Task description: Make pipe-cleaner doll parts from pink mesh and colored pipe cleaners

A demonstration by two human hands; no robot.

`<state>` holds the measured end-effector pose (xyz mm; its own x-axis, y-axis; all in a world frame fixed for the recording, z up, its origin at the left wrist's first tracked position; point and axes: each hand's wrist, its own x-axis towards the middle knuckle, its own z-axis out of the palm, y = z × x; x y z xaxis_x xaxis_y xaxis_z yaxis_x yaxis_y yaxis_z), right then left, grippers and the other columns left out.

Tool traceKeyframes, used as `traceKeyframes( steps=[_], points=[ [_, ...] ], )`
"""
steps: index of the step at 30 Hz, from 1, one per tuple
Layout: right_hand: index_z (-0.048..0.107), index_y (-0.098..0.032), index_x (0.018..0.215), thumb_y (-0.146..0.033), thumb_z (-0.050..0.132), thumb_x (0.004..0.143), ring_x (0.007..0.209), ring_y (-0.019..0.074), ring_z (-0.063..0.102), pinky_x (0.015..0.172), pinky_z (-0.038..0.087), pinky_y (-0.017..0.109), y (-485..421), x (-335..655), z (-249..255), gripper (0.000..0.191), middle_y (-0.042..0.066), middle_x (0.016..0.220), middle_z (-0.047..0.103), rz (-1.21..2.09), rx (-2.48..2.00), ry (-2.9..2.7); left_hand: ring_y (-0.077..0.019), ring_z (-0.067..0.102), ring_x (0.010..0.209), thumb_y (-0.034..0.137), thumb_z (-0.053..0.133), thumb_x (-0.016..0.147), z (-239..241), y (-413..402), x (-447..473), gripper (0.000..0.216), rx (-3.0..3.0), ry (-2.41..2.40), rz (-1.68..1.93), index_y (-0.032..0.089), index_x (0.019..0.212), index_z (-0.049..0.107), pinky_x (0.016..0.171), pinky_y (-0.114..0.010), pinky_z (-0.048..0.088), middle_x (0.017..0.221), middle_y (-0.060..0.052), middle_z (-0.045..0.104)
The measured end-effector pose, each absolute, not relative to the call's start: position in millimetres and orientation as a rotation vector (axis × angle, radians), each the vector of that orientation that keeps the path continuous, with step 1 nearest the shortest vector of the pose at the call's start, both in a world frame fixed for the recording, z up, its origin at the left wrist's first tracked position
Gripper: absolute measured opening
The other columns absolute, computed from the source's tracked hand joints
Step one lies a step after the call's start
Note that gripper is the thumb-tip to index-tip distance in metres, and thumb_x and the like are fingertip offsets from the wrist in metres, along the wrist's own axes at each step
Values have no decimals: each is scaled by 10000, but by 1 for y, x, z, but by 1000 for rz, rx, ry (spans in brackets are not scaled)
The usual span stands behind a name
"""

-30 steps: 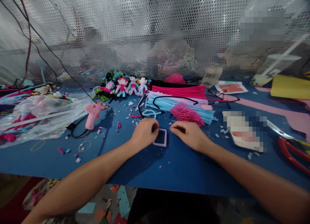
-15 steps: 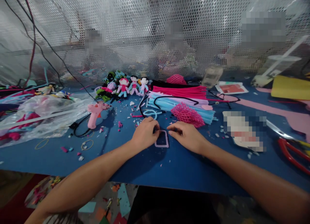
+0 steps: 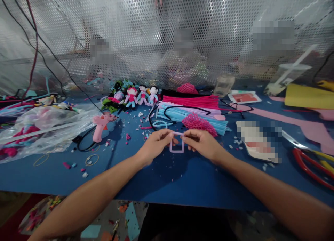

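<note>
A lilac pipe cleaner, bent into a rectangular loop, is held up just over the blue table. My left hand pinches its upper left corner between thumb and fingers. At the upper right corner, my right hand has it pinched too. Just beyond the hands lie bundles of pipe cleaners: light blue, lilac and hot pink. A pink mesh sleeve rests on the light blue ones, and a bent black pipe cleaner lies across the bundles.
A pink glue gun stands left, beside a plastic bag. Small dolls sit at the back. Red-handled scissors and a pale packet lie right. A perforated metal screen closes off the far side; people show behind it.
The lilac loop has been raised off the table and turned more upright. My right hand has closed on its right corner, where before it was apart from it.
</note>
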<state>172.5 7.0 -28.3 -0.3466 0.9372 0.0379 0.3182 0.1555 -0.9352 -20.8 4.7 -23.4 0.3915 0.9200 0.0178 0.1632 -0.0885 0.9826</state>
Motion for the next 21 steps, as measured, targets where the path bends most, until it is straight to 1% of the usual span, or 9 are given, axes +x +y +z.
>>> traceKeyframes(
  steps=[3,5,7,10,13,16,21],
  points=[
    [614,-179,836,-386,574,807,518,117,532,475,397,238,8,174,-28,213,-10,587,567,1187,-1201,-1737,-132,601,756,396,513,859,-23,3,-20,264,1477,993,803,165,910,629,737,-277,444,829,-36,684],
    [617,-184,845,-395,567,817,524,119,532,489,402,243,8,175,-29,219,-10,582,568,1198,-1193,-1721,-133,608,746,385,557,835,-23,3,-19,238,1415,1000,829,158,837,629,745,-280,445,794,-34,687],
    [619,-183,830,-402,537,842,528,117,530,507,405,246,8,175,-29,234,-4,584,576,1237,-1176,-1715,-136,617,745,379,587,816,-22,4,-20,228,1320,1007,892,154,805,622,756,-287,453,768,-32,683],
    [622,-176,793,-403,499,867,560,111,539,520,403,243,7,174,-28,269,33,695,641,1353,-1144,-1732,-132,622,753,358,619,796,-20,5,-22,205,1178,986,996,155,821,617,773,-289,464,770,-25,673],
    [633,-176,846,-388,543,844,607,113,558,532,406,240,6,173,-29,230,58,838,684,1434,-1134,-1760,-124,614,739,359,615,801,-17,5,-24,206,1117,967,1051,154,827,614,771,-284,467,779,-27,670],
    [630,-177,845,-355,587,814,614,113,559,581,426,249,6,172,-31,186,46,813,683,1421,-1129,-1773,-130,616,737,368,615,801,-17,4,-24,215,1108,946,1060,153,821,613,768,-289,469,782,-35,675],
    [626,-178,784,-344,590,804,603,115,550,614,432,265,7,172,-32,172,27,757,667,1361,-1112,-1769,-140,627,781,353,631,792,-20,3,-21,202,1132,901,1030,152,803,609,781,-288,466,777,-35,671]
  ],
)
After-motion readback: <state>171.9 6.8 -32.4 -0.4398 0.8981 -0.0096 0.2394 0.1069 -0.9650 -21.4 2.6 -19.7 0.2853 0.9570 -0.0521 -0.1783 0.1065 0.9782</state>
